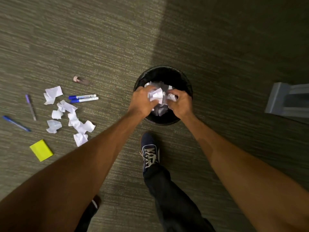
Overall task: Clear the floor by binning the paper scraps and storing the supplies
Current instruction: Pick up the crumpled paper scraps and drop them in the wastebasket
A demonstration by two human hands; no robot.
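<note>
A round black bin stands on the carpet with crumpled white paper inside. Both hands are over its opening. My left hand grips a crumpled paper scrap. My right hand is closed on another scrap. Several loose paper scraps lie on the floor to the left. Around them lie two blue-capped markers, a purple pen, a blue pen, a yellow sticky-note pad and a small pinkish eraser-like item.
A grey metal furniture base stands at the right edge. My dark shoe and trouser leg are just below the bin; the other foot shows under my left arm. Green-grey carpet covers the floor.
</note>
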